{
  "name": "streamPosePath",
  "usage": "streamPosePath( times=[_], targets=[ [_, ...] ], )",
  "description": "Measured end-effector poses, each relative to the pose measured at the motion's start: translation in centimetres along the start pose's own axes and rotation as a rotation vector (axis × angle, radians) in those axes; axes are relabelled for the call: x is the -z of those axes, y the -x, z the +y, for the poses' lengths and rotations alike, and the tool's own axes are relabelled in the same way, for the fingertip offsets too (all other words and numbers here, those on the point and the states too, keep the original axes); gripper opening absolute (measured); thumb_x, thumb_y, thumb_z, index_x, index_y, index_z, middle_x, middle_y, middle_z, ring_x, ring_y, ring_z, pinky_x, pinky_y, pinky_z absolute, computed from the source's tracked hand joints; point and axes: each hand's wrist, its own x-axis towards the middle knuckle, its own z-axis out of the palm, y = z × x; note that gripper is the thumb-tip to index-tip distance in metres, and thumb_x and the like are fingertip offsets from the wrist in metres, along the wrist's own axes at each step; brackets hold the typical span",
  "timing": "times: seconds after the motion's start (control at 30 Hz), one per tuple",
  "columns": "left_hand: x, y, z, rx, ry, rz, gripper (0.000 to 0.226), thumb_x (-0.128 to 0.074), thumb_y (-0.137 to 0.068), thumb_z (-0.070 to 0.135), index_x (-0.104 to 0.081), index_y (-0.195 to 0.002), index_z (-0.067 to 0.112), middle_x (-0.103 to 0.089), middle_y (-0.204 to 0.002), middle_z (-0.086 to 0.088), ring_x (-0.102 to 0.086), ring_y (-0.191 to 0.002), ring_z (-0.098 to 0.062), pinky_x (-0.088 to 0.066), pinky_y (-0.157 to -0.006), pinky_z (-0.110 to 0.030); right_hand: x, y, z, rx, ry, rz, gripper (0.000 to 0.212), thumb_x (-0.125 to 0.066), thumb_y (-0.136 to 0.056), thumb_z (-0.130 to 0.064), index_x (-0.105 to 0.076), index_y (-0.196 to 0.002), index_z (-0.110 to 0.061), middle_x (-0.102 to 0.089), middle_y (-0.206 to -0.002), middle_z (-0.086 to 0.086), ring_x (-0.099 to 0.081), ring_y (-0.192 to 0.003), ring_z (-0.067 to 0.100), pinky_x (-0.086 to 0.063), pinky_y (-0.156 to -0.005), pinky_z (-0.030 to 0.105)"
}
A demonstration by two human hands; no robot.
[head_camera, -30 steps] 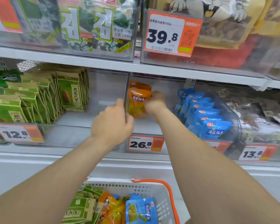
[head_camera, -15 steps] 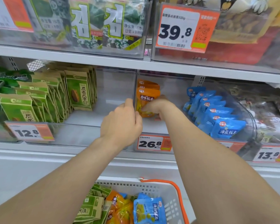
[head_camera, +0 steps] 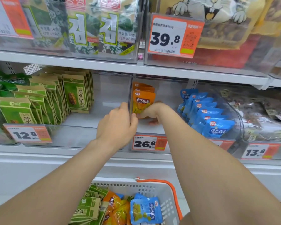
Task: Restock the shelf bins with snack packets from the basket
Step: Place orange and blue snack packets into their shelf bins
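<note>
Orange snack packets stand upright at the left side of the clear middle bin. My right hand reaches into that bin and pinches the lower edge of the front orange packet. My left hand grips the bin's clear left wall, with the thumb on one side and curled fingers on the other. Below, the white basket with an orange handle holds green, orange and blue packets.
A row of blue packets fills the right side of the same bin. Green seed packets stand in the left bin, which has bare floor near its right wall. Price tags line the shelf edge. Bins of seaweed packs sit on the shelf above.
My right hand has slid from the upper part of the front orange packet down to its lower edge. My left hand stays at the bin wall.
</note>
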Motion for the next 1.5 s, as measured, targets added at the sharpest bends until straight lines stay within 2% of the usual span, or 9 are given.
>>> streamPosePath(
  times=[0.13, 0.23, 0.4, 0.53, 0.87, 1.03, 1.2, 1.33, 1.5],
  targets=[
    [0.2, 0.8, -0.1, -0.031, 0.024, 0.012, 0.028, -0.046, -0.105, 0.043, -0.045, -0.119, 0.019, -0.06, -0.111, -0.006, -0.057, -0.092, -0.036, -0.041, -0.07, -0.04, 0.8, 3.8, 0.5, 0.058, 0.181, 0.077, 0.04, -0.069, -0.097, -0.042, -0.053, -0.12, -0.013, -0.053, -0.113, 0.008, -0.064, -0.114, 0.032, -0.057, -0.1, 0.042],
    [0.6, 1.5, 0.3, -0.118, 0.066, 0.089, 0.044, -0.058, -0.098, 0.032, -0.042, -0.136, 0.017, -0.052, -0.125, -0.011, -0.054, -0.108, -0.038, -0.05, -0.081, -0.049, 1.0, 6.3, 1.3, 0.189, 0.277, 0.265, 0.024, -0.061, -0.099, -0.03, -0.057, -0.106, -0.008, -0.058, -0.109, 0.012, -0.063, -0.1, 0.031, -0.054, -0.083, 0.038],
    [2.0, 3.6, 1.8, -0.36, -0.023, 0.315, 0.026, -0.062, -0.083, 0.011, -0.049, -0.106, 0.016, -0.05, -0.099, -0.007, -0.045, -0.088, -0.033, -0.043, -0.069, -0.048, 1.2, 10.8, 2.9, 0.441, 0.359, 0.367, 0.025, -0.054, -0.092, -0.016, -0.064, -0.114, -0.011, -0.066, -0.11, 0.015, -0.064, -0.093, 0.036, -0.059, -0.084, 0.045],
    [1.3, 7.0, 2.3, -0.233, -0.165, 0.123, 0.017, -0.057, -0.092, 0.033, -0.048, -0.095, 0.019, -0.063, -0.075, -0.006, -0.061, -0.07, -0.039, -0.039, -0.054, -0.037, 1.4, 14.4, 4.0, 0.546, 0.438, 0.347, 0.015, -0.054, -0.085, -0.017, -0.068, -0.091, -0.019, -0.068, -0.096, 0.01, -0.065, -0.086, 0.033, -0.061, -0.077, 0.046],
    [-4.4, 14.2, 1.2, -0.347, -0.497, -0.622, 0.029, -0.049, -0.099, 0.043, -0.063, -0.115, 0.024, -0.067, -0.112, -0.001, -0.066, -0.1, -0.026, -0.051, -0.075, -0.034, -4.2, 20.6, 11.4, 0.377, 0.938, -0.215, 0.025, -0.061, -0.093, -0.024, -0.072, -0.115, -0.016, -0.07, -0.115, 0.006, -0.068, -0.102, 0.027, -0.059, -0.09, 0.044],
    [-9.0, 18.5, 0.9, -0.431, -0.599, -0.914, 0.041, -0.042, -0.104, 0.051, -0.063, -0.122, 0.02, -0.064, -0.12, -0.002, -0.065, -0.106, -0.026, -0.052, -0.076, -0.039, -7.2, 21.8, 14.4, 0.282, 1.077, -0.362, 0.015, -0.058, -0.098, -0.018, -0.055, -0.084, -0.014, -0.06, -0.091, 0.003, -0.059, -0.081, 0.024, -0.053, -0.075, 0.037],
    [-12.1, 23.8, 1.6, -0.508, -0.665, -1.059, 0.052, -0.036, -0.107, 0.058, -0.064, -0.114, 0.014, -0.057, -0.093, -0.003, -0.057, -0.082, -0.026, -0.043, -0.066, -0.036, -8.8, 21.4, 15.3, 0.265, 1.17, -0.422, 0.008, -0.052, -0.102, -0.019, -0.048, -0.107, -0.016, -0.05, -0.084, -0.001, -0.055, -0.078, 0.019, -0.051, -0.076, 0.034],
    [-14.1, 26.5, 2.8, -0.582, -0.554, -1.011, 0.055, -0.044, -0.1, 0.066, -0.059, -0.114, 0.016, -0.065, -0.097, -0.006, -0.06, -0.081, -0.027, -0.04, -0.063, -0.036, -9.4, 20.1, 14.9, 0.23, 1.162, -0.423, 0.006, -0.051, -0.1, -0.015, -0.056, -0.098, -0.013, -0.058, -0.096, 0.001, -0.055, -0.08, 0.021, -0.054, -0.079, 0.036],
    [-15.5, 27.9, 3.5, -0.704, -0.577, -0.967, 0.04, -0.049, -0.103, 0.05, -0.062, -0.117, 0.015, -0.068, -0.1, -0.007, -0.064, -0.081, -0.031, -0.036, -0.061, -0.036, -9.5, 19.1, 14.2, 0.242, 1.119, -0.429, 0.029, -0.052, -0.1, -0.015, -0.06, -0.127, -0.013, -0.061, -0.105, 0.002, -0.055, -0.077, 0.021, -0.055, -0.079, 0.036]
  ],
)
